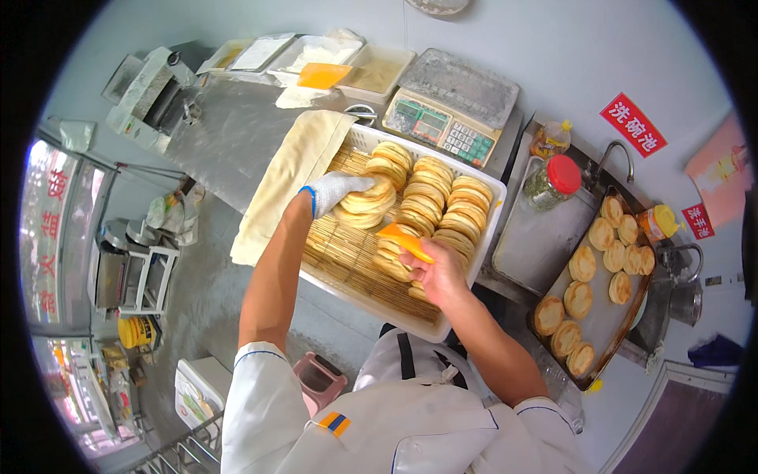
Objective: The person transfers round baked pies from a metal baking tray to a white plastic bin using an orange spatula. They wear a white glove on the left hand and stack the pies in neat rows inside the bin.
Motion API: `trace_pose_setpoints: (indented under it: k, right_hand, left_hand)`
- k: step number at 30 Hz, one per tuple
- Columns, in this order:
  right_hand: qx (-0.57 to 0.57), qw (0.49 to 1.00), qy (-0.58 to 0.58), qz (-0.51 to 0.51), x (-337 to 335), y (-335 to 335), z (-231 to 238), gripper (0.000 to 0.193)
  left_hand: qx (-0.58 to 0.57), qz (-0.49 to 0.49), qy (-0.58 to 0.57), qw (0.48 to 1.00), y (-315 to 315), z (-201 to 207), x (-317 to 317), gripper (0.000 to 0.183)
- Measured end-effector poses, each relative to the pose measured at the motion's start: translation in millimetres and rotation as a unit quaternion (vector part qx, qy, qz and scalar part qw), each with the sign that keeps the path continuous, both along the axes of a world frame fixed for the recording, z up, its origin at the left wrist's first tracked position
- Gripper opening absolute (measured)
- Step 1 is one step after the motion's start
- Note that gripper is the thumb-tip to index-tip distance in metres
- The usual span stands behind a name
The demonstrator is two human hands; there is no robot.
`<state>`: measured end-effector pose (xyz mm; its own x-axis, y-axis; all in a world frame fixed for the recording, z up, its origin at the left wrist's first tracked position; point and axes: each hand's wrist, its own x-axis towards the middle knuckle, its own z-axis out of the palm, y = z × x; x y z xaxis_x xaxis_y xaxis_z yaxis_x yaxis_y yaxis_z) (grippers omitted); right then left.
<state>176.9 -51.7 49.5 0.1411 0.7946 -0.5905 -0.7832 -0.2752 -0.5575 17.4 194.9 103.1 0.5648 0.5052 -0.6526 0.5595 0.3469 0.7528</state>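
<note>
My left hand (339,190), in a white knit glove with a blue cuff, is closed over round golden flatbreads (369,204) in a shallow white plastic basket (496,207). Between the bare fingers of my right hand (439,270) is an orange dough scraper (405,239), its blade over the middle row of breads. Several flatbreads stand on edge in overlapping rows (466,213) at the basket's right side. Beneath them a bamboo mat (335,257) lines the basket, bare toward the near left. A cream cloth (286,178) hangs over the left rim.
Behind the basket stands a floury digital scale (442,118), beside tubs of flour (320,55) and another orange scraper (324,76). At right, a baking tray (596,304) of flatbreads lies near the taps; a red-lidded jar (553,182) stands closer. A pink bin (320,381) is on the floor.
</note>
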Motion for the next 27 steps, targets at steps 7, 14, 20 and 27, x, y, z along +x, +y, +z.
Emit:
trace_pose_setpoints:
  k: [7,14,20,27]
  right_hand:
    - [-0.056,0.998,0.027,-0.014,-29.6,36.7,-20.4,0.036]
    - [-0.075,0.997,0.017,-0.029,-23.9,50.8,-26.7,0.042]
    - [-0.078,0.996,0.021,-0.029,-9.8,50.9,-16.7,0.048]
    - [-0.053,0.995,-0.074,0.032,4.1,31.1,0.1,0.042]
  left_hand:
    - [-0.097,-0.108,0.135,0.98,53.7,-66.1,10.9,0.066]
    - [-0.136,-0.124,0.242,0.953,79.2,-95.8,30.0,0.09]
    - [-0.165,-0.195,0.23,0.939,103.6,-91.4,21.1,0.11]
    - [-0.061,-0.128,0.085,0.986,81.3,-91.1,-9.5,0.095]
